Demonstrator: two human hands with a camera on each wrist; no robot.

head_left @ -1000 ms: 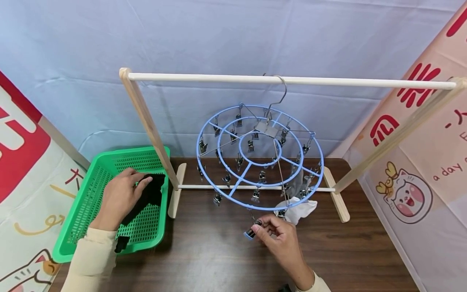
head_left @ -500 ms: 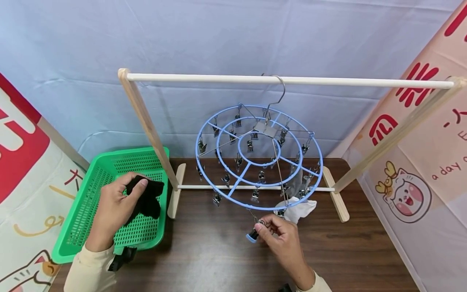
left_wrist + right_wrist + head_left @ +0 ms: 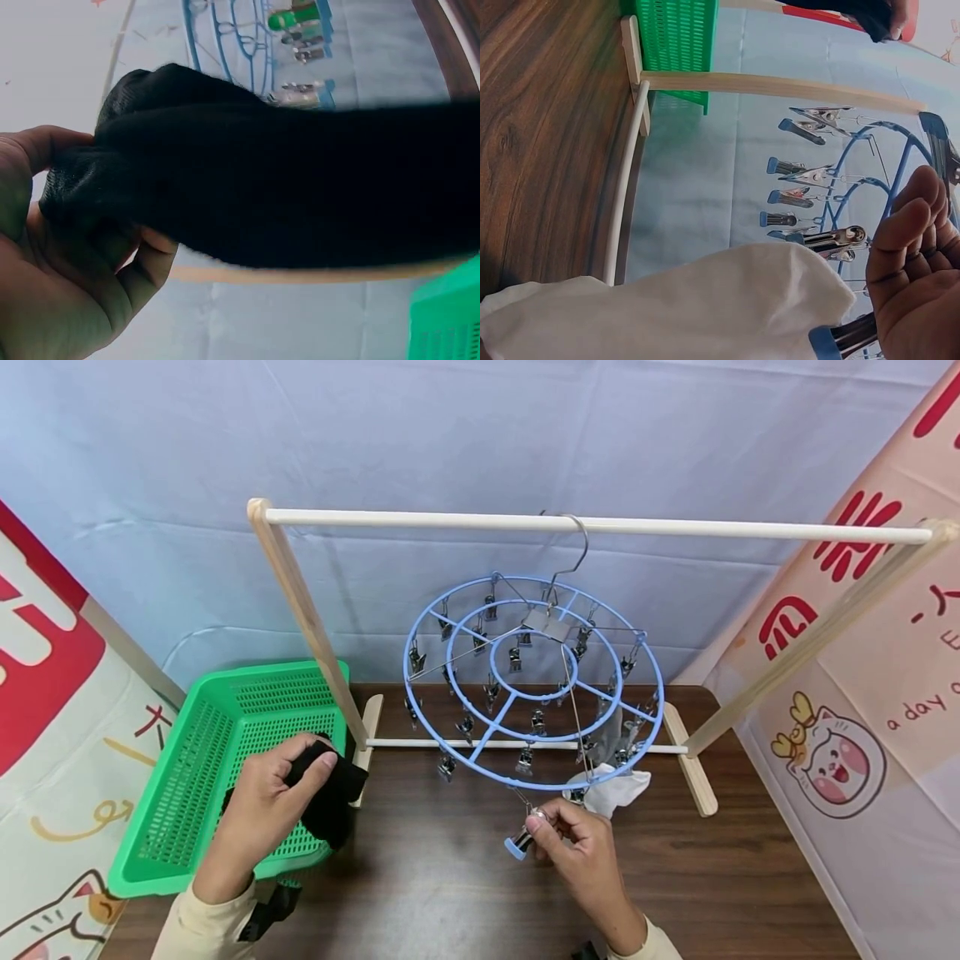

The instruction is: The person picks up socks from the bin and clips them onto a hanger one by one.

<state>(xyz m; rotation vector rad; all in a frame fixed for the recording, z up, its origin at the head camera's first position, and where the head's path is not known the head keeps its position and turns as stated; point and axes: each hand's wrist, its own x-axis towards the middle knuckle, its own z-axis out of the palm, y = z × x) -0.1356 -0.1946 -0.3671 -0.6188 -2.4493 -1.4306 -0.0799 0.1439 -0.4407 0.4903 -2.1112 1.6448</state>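
My left hand (image 3: 258, 802) pinches a black sock (image 3: 330, 797) between thumb and fingers, over the right rim of the green basket (image 3: 150, 802). Up close in the left wrist view the sock (image 3: 315, 187) stretches away from the fingertips (image 3: 154, 255). At the front edge of a round blue clip hanger (image 3: 497, 727), my right hand (image 3: 581, 852) grips a metal clip (image 3: 517, 845) with a blue tip. Beside that hand a white sock (image 3: 622, 792) hangs from another clip; it fills the lower part of the right wrist view (image 3: 705, 307).
The hanger hooks over the white bar (image 3: 420, 521) of a wooden rack, whose left post (image 3: 307, 618) stands beside the basket. Several metal clips dangle from its rings. Greyish cloth (image 3: 611, 739) hangs at the hanger's right side. A brown wooden table (image 3: 420, 893) lies below.
My left hand has lifted the black sock from inside the basket and moved right and toward me, over the rim. The right hand stays at the clip, which has tilted slightly.
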